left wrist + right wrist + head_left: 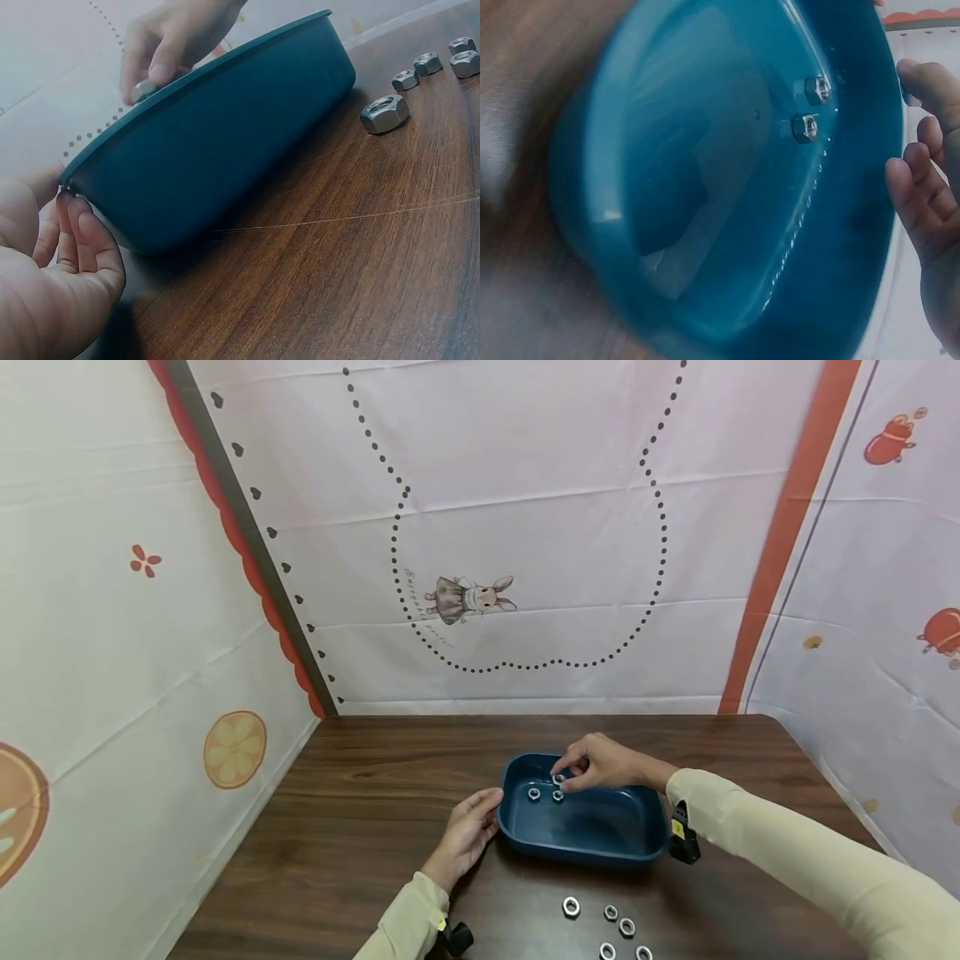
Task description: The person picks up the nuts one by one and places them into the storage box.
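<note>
One blue bin (603,822) stands open-side up, its length running left-right

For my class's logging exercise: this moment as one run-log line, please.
left hand: grips tray; right hand: holds nut over tray; tray: two nuts; table: five nuts visible

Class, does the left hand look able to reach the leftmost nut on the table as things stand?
Probably yes: the left hand pinches the tray, but once it lets go, nothing visible blocks the leftmost nut.
</note>
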The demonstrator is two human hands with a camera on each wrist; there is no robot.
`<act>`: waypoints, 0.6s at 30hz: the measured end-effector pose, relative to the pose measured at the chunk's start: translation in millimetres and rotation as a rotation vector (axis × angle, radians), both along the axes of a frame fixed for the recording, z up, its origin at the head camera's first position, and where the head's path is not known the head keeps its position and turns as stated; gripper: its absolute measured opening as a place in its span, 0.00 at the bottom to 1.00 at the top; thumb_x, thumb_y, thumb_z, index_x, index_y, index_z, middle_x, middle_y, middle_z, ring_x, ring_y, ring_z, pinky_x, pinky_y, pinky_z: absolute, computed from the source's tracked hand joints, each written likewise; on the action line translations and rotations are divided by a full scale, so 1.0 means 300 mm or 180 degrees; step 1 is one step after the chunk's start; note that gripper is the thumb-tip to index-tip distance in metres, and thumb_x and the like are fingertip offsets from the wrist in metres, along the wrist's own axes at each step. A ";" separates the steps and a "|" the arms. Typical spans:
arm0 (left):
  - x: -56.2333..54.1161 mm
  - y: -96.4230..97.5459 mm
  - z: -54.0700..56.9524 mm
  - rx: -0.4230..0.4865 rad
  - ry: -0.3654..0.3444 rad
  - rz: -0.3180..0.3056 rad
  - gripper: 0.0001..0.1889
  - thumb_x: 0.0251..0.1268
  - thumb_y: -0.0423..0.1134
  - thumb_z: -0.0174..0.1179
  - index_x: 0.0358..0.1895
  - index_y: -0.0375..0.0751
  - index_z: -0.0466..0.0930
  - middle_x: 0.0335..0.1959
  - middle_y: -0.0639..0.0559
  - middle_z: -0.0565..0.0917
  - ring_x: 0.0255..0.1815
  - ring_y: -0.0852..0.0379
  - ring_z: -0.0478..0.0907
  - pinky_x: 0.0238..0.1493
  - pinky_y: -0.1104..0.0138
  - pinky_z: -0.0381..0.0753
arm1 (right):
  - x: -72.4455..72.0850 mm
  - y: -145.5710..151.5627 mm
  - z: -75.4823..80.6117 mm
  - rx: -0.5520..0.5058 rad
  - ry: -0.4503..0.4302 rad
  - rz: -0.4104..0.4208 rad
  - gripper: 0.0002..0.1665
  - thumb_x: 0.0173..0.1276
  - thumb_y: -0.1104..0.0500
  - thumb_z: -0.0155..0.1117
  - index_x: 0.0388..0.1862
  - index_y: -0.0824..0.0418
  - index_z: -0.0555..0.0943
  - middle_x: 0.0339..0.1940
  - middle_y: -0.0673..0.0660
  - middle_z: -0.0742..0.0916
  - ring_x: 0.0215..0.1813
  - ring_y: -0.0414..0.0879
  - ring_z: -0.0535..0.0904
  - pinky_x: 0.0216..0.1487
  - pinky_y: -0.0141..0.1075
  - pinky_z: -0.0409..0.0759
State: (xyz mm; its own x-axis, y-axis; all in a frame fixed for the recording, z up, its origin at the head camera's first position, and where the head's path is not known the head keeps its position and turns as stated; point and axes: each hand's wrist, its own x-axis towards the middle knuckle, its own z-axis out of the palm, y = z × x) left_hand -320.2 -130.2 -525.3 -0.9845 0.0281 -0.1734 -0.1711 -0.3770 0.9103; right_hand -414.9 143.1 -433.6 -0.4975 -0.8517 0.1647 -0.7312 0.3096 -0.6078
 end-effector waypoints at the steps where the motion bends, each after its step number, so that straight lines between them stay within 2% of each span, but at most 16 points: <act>1: 0.000 0.002 0.000 -0.0004 -0.0002 -0.0012 0.11 0.72 0.41 0.65 0.49 0.38 0.83 0.35 0.57 0.83 0.34 0.64 0.78 0.39 0.72 0.77 | -0.003 -0.007 -0.002 0.0014 -0.0001 0.0032 0.17 0.69 0.56 0.73 0.52 0.64 0.88 0.21 0.44 0.75 0.23 0.34 0.69 0.26 0.28 0.68; 11: -0.004 0.012 -0.004 -0.0061 0.0024 -0.0114 0.12 0.73 0.43 0.65 0.49 0.39 0.83 0.36 0.57 0.82 0.35 0.64 0.78 0.40 0.72 0.77 | -0.020 -0.094 -0.025 0.0281 -0.0132 0.0192 0.16 0.70 0.60 0.71 0.54 0.65 0.87 0.15 0.45 0.76 0.17 0.32 0.66 0.22 0.26 0.66; 18: -0.004 -0.006 -0.012 -0.0152 0.0033 -0.0071 0.12 0.73 0.44 0.65 0.49 0.39 0.83 0.36 0.57 0.83 0.35 0.64 0.78 0.39 0.72 0.77 | -0.028 -0.158 -0.053 0.0371 -0.0174 0.0357 0.16 0.71 0.59 0.71 0.55 0.62 0.87 0.15 0.47 0.79 0.15 0.31 0.68 0.21 0.26 0.70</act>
